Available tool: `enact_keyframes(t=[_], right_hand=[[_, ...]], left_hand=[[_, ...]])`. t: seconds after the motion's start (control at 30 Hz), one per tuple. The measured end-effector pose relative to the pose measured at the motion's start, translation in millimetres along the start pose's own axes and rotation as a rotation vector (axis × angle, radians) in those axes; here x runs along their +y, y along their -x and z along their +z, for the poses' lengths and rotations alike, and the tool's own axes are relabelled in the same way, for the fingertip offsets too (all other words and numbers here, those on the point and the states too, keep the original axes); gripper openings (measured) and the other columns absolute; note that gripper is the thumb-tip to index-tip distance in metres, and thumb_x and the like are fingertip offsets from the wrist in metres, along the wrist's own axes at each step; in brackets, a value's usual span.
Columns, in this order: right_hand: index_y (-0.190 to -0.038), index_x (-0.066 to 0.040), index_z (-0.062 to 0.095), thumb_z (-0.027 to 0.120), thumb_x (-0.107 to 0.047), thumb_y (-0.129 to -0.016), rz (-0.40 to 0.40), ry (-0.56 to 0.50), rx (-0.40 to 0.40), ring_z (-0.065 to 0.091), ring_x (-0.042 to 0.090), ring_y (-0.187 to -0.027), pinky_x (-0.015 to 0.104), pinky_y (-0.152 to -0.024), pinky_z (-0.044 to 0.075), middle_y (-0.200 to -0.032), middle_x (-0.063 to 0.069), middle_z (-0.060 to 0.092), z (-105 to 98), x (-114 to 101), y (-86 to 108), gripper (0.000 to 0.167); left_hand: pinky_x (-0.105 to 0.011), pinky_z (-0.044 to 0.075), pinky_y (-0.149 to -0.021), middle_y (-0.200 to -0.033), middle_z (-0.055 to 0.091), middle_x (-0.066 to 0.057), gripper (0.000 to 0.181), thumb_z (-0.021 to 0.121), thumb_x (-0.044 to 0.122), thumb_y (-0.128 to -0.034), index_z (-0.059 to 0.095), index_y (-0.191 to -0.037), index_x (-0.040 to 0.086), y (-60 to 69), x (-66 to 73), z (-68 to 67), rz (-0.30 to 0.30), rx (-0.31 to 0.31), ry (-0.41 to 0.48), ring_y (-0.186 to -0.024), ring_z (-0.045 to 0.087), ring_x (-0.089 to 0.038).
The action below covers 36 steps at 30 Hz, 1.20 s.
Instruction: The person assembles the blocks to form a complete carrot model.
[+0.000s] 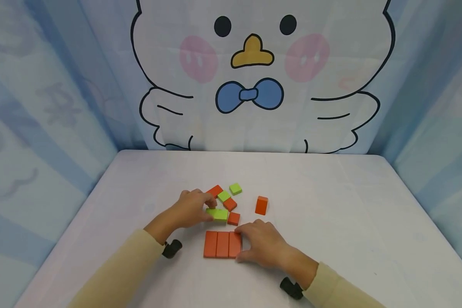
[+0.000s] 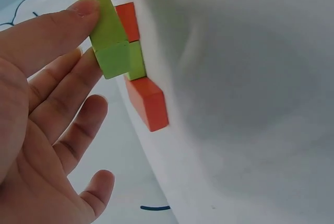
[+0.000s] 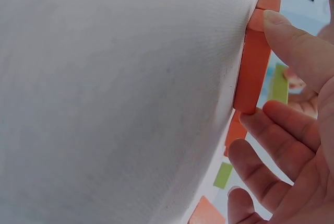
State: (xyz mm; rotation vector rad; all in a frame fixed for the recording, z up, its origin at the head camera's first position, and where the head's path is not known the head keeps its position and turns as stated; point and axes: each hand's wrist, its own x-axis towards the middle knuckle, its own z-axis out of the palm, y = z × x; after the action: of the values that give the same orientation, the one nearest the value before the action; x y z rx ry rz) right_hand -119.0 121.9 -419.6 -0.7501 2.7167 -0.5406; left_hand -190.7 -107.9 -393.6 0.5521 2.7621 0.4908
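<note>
Three red-orange blocks point(image 1: 222, 244) lie side by side as a flat rectangle on the white table. My right hand point(image 1: 267, 244) holds the rightmost of them by its two short ends, thumb at the near end and fingertips at the far end; the right wrist view shows this red block point(image 3: 252, 70) with the thumb on its corner. Beyond the row, my left hand point(image 1: 192, 208) pinches a long green block point(image 1: 218, 214) between thumb and fingers. In the left wrist view the green block point(image 2: 107, 20) is held with its end toward the camera, the other fingers spread loosely.
Small blocks lie behind the row: a red cube point(image 1: 233, 218), another red one point(image 1: 229, 204), a green cube point(image 1: 223, 196), a farther green cube point(image 1: 235, 188) and a red block point(image 1: 215, 191). An orange block point(image 1: 261, 205) stands apart to the right. A printed curtain point(image 1: 254, 128) hangs behind the table.
</note>
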Motion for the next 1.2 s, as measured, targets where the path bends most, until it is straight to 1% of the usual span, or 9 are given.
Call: enact_keyframes(t=[0.13,0.27,0.53,0.77,0.9,1.03,1.2], right_hand=[[-0.128,-0.011,0.065,0.083,-0.044,-0.079,-0.002,0.001,0.002,0.054,0.02,-0.101,0.044,-0.091,0.043,-0.12,0.001,0.067,0,0,0.5,0.062],[-0.129,-0.011,0.065,0.083,-0.044,-0.08,0.005,0.001,-0.002,0.054,0.02,-0.101,0.044,-0.091,0.043,-0.12,0.001,0.067,0,-1,0.7,0.062],[-0.128,-0.011,0.065,0.083,-0.043,-0.08,-0.014,0.003,0.009,0.054,0.02,-0.101,0.044,-0.09,0.043,-0.12,0.001,0.067,0,-1,1.3,0.06],[-0.128,-0.011,0.065,0.083,-0.043,-0.08,-0.013,0.014,0.013,0.054,0.02,-0.1,0.044,-0.09,0.044,-0.12,0.0,0.067,0,-2,2.2,0.061],[-0.128,-0.012,0.065,0.083,-0.043,-0.08,-0.009,0.018,0.011,0.054,0.019,-0.099,0.043,-0.088,0.044,-0.117,-0.001,0.067,0,-2,2.3,0.061],[-0.128,-0.012,0.065,0.084,-0.043,-0.08,-0.009,0.016,0.012,0.054,0.019,-0.099,0.043,-0.089,0.044,-0.118,-0.001,0.067,0,-2,2.2,0.06],[-0.127,-0.012,0.065,0.084,-0.042,-0.08,-0.016,0.014,0.014,0.054,0.019,-0.097,0.043,-0.088,0.044,-0.117,-0.001,0.067,0,-1,1.4,0.059]], left_hand=[[-0.049,0.029,-0.105,-0.1,0.068,0.009,0.028,0.086,0.026,-0.0805,0.071,-0.103,0.019,7.5,-3.5,4.3,-0.012,-0.023,0.011,-0.106,0.052,-0.018],[-0.051,0.027,-0.105,-0.096,0.066,0.011,0.028,0.086,0.026,-0.0806,0.071,-0.103,0.019,8.5,-2.2,8.1,0.0,-0.04,0.014,-0.105,0.053,-0.017],[-0.052,0.028,-0.105,-0.096,0.067,0.012,0.027,0.084,0.028,-0.0827,0.072,-0.105,0.019,-2.6,4.0,18.9,0.015,-0.064,-0.015,-0.104,0.055,-0.016],[-0.053,0.029,-0.104,-0.098,0.067,0.01,0.033,0.084,0.031,-0.0821,0.071,-0.109,0.017,-10.4,12.9,22.9,0.04,-0.059,-0.025,-0.103,0.056,-0.016],[-0.052,0.032,-0.101,-0.1,0.068,0.009,0.036,0.084,0.03,-0.0825,0.07,-0.113,0.017,-9.7,13.6,25.6,0.017,-0.054,0.002,-0.106,0.053,-0.018],[-0.051,0.033,-0.1,-0.103,0.069,0.01,0.033,0.084,0.026,-0.0829,0.069,-0.112,0.019,-7.5,10.3,26.3,-0.017,-0.049,0.045,-0.108,0.053,-0.018],[-0.051,0.032,-0.103,-0.102,0.069,0.01,0.03,0.084,0.023,-0.0828,0.07,-0.109,0.019,-6.0,6.0,26.0,-0.038,-0.059,0.059,-0.107,0.053,-0.017]])
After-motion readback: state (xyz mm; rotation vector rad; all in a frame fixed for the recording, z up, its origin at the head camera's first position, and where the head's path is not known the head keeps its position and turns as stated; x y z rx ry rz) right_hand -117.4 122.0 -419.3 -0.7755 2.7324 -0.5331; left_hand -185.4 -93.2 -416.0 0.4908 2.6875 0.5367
